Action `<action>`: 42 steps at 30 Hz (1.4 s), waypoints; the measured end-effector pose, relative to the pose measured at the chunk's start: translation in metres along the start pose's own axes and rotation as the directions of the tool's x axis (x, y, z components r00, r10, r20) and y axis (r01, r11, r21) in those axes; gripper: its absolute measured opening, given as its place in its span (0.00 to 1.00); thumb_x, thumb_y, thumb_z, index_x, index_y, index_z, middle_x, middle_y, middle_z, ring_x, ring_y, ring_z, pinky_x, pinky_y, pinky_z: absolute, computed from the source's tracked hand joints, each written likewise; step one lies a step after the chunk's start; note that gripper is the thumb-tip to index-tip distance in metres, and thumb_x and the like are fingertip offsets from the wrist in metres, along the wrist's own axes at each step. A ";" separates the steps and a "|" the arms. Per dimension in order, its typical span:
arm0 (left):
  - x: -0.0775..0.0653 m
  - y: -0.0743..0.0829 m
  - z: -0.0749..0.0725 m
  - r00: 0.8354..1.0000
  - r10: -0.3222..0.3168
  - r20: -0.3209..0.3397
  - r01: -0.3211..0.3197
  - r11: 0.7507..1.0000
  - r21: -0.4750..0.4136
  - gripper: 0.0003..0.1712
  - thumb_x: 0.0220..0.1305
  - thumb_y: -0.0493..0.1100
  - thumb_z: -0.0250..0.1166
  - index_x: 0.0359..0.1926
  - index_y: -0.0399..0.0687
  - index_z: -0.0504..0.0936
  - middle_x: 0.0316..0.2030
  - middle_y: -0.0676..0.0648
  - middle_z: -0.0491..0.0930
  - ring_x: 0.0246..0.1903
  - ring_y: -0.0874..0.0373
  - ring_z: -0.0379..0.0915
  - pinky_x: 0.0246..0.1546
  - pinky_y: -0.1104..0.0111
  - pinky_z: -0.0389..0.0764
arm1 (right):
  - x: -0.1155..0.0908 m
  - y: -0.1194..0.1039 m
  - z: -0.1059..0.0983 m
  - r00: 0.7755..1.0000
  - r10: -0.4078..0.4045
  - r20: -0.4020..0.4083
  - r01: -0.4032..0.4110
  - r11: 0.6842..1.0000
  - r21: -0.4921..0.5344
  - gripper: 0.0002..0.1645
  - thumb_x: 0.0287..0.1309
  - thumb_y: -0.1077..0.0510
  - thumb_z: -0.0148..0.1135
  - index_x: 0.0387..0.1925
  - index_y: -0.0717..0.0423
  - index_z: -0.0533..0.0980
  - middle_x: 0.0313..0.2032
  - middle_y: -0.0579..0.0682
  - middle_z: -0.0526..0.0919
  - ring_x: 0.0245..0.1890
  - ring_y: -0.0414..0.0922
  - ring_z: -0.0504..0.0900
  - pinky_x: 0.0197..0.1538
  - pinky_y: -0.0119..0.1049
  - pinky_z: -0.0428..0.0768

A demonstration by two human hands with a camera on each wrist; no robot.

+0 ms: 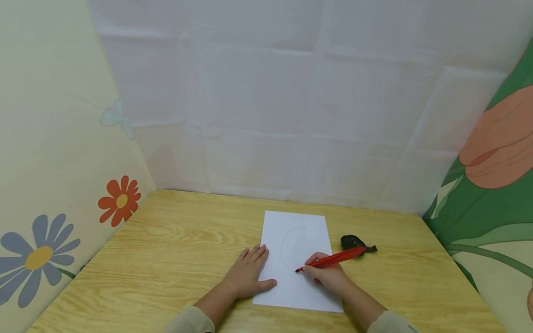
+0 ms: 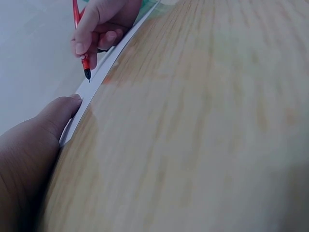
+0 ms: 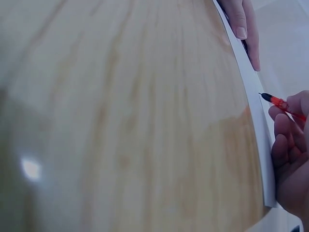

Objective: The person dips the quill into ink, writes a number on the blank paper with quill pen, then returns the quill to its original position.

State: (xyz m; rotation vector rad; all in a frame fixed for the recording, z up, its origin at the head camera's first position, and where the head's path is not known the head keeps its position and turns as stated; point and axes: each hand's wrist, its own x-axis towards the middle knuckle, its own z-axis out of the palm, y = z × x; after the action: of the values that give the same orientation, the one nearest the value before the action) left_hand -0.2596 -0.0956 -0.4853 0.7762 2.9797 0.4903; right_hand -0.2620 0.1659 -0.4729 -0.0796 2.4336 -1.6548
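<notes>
A white sheet of paper (image 1: 297, 296) lies on the table with a thin curved line (image 1: 281, 249) drawn on it. My right hand (image 1: 329, 276) pinches a red feather-shaped pen (image 1: 339, 257) between thumb and fingers. Its black tip meets the paper at the lower end of the curve. In the right wrist view the pen (image 3: 277, 101) shows its black point and red barrel. Flat on the left edge of the sheet rests my left hand (image 1: 248, 276), fingers straight and thumb spread over the paper. The left wrist view shows that hand's thumb (image 2: 58, 113) near the pen tip.
A small dark, rounded object (image 1: 351, 242) with a narrow tail lies on the wooden table (image 1: 179, 249), right of the paper. Behind the table hangs a creased white sheet (image 1: 258, 92). Flower-patterned cloths stand at the left (image 1: 54, 138) and right (image 1: 495, 203).
</notes>
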 end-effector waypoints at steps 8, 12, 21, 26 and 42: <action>0.002 -0.001 0.001 1.000 -0.006 0.008 0.006 1.000 0.005 0.53 0.61 0.72 0.55 0.73 0.38 0.59 0.75 0.42 0.57 0.76 0.46 0.49 0.76 0.49 0.49 | -0.001 0.001 -0.002 1.000 0.023 -0.009 -0.023 1.000 -0.011 0.13 0.55 0.56 0.70 0.38 0.60 0.78 0.17 0.44 0.75 0.19 0.40 0.71 0.23 0.28 0.69; 0.002 -0.002 0.002 1.000 -0.007 0.013 0.007 1.000 0.000 0.53 0.61 0.73 0.55 0.73 0.38 0.59 0.75 0.42 0.56 0.76 0.46 0.48 0.76 0.49 0.48 | -0.002 0.000 -0.003 0.998 0.054 -0.021 -0.054 0.999 -0.006 0.12 0.56 0.57 0.69 0.38 0.59 0.78 0.18 0.44 0.75 0.19 0.41 0.71 0.23 0.29 0.69; 0.002 -0.002 0.002 1.000 -0.012 0.024 0.012 1.000 -0.001 0.54 0.61 0.73 0.55 0.74 0.39 0.58 0.75 0.42 0.56 0.76 0.46 0.48 0.76 0.49 0.48 | -0.003 0.002 -0.007 0.999 0.037 -0.007 -0.037 0.999 -0.016 0.12 0.57 0.57 0.68 0.38 0.60 0.78 0.18 0.44 0.74 0.19 0.40 0.71 0.23 0.29 0.69; 0.002 -0.002 0.003 1.000 -0.014 0.020 0.014 1.000 0.001 0.54 0.61 0.73 0.55 0.74 0.39 0.59 0.75 0.42 0.56 0.76 0.46 0.48 0.76 0.49 0.48 | -0.004 0.003 -0.010 0.999 0.045 -0.006 -0.045 0.999 -0.015 0.12 0.56 0.56 0.69 0.38 0.59 0.78 0.18 0.44 0.75 0.19 0.40 0.71 0.24 0.28 0.70; 0.001 0.000 0.001 1.000 -0.010 0.014 0.010 1.000 0.003 0.54 0.61 0.73 0.55 0.74 0.39 0.59 0.75 0.42 0.56 0.76 0.46 0.48 0.76 0.49 0.48 | -0.004 0.005 -0.016 0.998 0.057 -0.038 -0.057 0.998 -0.010 0.11 0.55 0.57 0.69 0.37 0.59 0.78 0.17 0.45 0.75 0.18 0.41 0.72 0.23 0.29 0.69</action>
State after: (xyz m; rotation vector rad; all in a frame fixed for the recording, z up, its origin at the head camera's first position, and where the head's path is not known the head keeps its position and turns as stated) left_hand -0.2601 -0.0952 -0.4863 0.7607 2.9709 0.4777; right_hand -0.2603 0.1832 -0.4716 0.0192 2.4491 -1.6328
